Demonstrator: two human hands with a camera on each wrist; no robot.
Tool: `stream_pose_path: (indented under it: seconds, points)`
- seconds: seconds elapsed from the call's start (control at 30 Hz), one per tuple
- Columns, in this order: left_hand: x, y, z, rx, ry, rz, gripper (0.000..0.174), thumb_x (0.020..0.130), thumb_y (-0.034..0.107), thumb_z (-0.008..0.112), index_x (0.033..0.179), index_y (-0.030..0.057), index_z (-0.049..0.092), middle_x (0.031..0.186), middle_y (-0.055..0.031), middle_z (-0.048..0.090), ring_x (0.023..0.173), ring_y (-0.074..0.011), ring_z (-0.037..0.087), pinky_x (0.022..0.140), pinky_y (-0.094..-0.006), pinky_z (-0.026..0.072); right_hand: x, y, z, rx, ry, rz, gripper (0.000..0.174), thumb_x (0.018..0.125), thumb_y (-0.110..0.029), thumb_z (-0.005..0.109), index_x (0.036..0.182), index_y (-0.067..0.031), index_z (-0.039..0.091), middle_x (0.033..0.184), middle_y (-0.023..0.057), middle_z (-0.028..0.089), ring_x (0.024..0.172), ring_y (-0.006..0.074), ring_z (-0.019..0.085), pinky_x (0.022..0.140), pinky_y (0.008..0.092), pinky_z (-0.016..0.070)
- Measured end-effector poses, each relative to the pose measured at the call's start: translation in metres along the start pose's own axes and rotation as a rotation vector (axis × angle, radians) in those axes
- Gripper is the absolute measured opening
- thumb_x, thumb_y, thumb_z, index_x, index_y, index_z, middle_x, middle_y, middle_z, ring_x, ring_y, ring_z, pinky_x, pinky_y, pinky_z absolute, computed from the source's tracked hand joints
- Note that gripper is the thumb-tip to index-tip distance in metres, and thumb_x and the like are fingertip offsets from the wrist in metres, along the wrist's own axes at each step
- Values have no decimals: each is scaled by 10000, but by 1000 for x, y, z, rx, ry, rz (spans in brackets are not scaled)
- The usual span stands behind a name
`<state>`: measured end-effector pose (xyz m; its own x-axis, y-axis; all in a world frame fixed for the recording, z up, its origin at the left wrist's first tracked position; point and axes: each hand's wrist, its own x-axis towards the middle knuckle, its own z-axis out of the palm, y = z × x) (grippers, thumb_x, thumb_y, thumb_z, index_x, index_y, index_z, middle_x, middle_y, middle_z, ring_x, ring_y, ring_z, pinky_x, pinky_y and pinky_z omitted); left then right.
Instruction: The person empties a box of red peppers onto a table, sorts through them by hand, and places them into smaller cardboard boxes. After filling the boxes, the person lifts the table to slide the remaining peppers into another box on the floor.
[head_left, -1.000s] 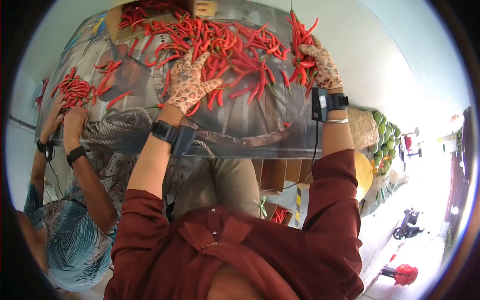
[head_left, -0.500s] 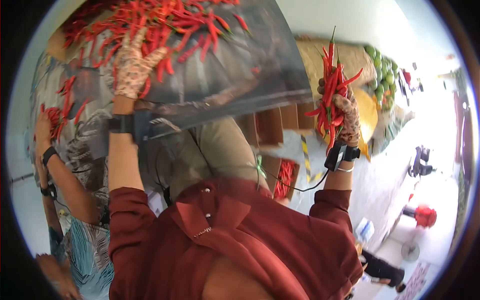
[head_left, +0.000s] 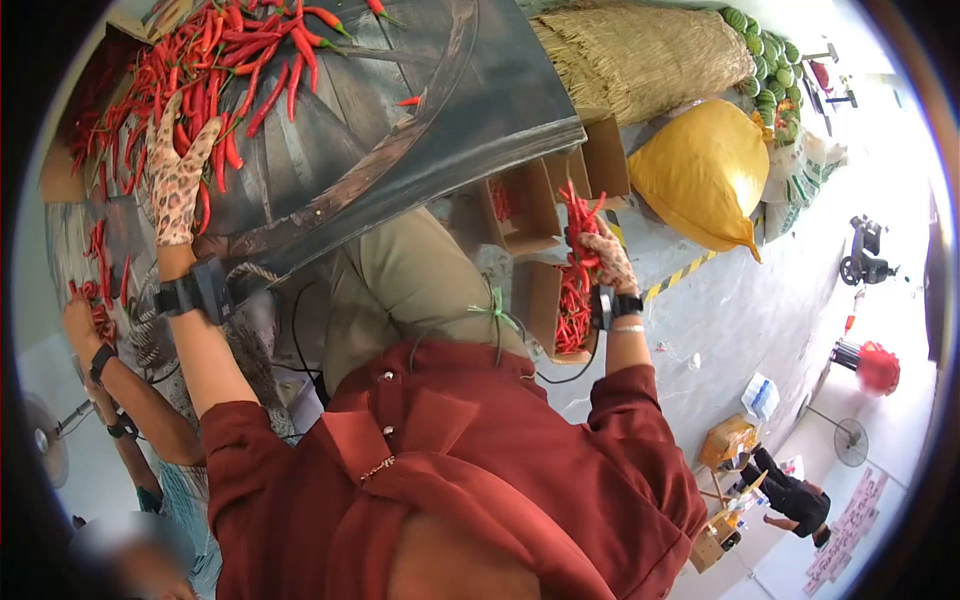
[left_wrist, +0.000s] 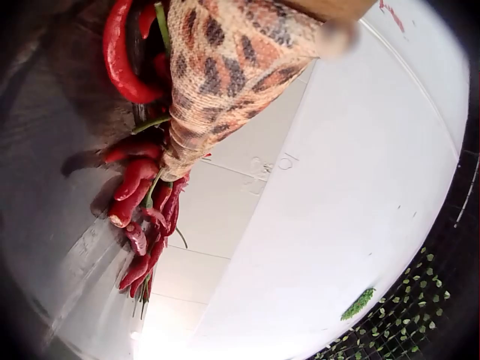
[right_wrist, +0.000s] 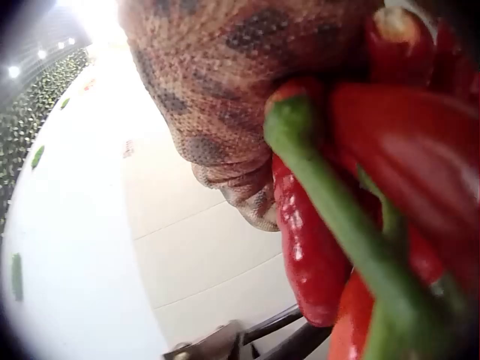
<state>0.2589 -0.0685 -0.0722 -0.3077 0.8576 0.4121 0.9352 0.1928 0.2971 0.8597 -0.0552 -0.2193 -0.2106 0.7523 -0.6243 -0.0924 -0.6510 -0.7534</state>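
Boxing seems the step: right hand (head_left: 612, 260) grips a red chilli bunch (head_left: 578, 215) at the carton (head_left: 541, 308), right of centre, next likely needing to loosen; left hand (head_left: 177, 188) spread at loose chillies (head_left: 240, 50) on the bench (head_left: 490, 112), upper left.

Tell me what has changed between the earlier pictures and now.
The leopard-gloved right hand has carried its bunch of slender red chillies off the dark wood-patterned table, down to the open brown cardboard box beside the person's legs. The head view has turned rightward. That hand still holds the bunch; the left hand, gloved alike, stays at the loose red chilli pile.
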Motion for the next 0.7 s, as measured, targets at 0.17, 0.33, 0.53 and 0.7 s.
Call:
stream_pose_path:
  seconds: [0.17,0.33,0.53,0.7]
  points:
    - [3,4,1,31,-10,-4,667,832,418,676,1398,153,444,1417,-155,438,1357,-352,334,1099,-434,307,82,36,-7,-119,-4,179,540,785,-72,641,1309,-58,508,963,19,636,757,112,594,646,257,516]
    - [4,12,-2,53,-13,-16,694,813,442,692,1398,161,448,1401,-189,445,1349,-362,345,1087,-442,323,151,57,-9,-234,-58,225,586,753,-178,678,1304,-63,514,977,56,651,843,170,624,729,316,518]
    - [1,12,-11,69,31,-8,721,784,477,713,1390,178,462,1415,-232,412,1341,-382,354,1075,-463,336,223,131,-76,-1029,-19,-79,436,799,-164,644,1210,-43,567,1032,77,655,927,240,621,813,349,510]
    - [2,24,-16,-87,-4,-215,794,736,500,743,1404,185,451,1502,-217,283,1395,-375,262,1108,-499,279,237,142,-113,-1070,-26,-197,318,839,-146,611,1133,-27,606,1051,82,662,941,285,625,848,371,513]
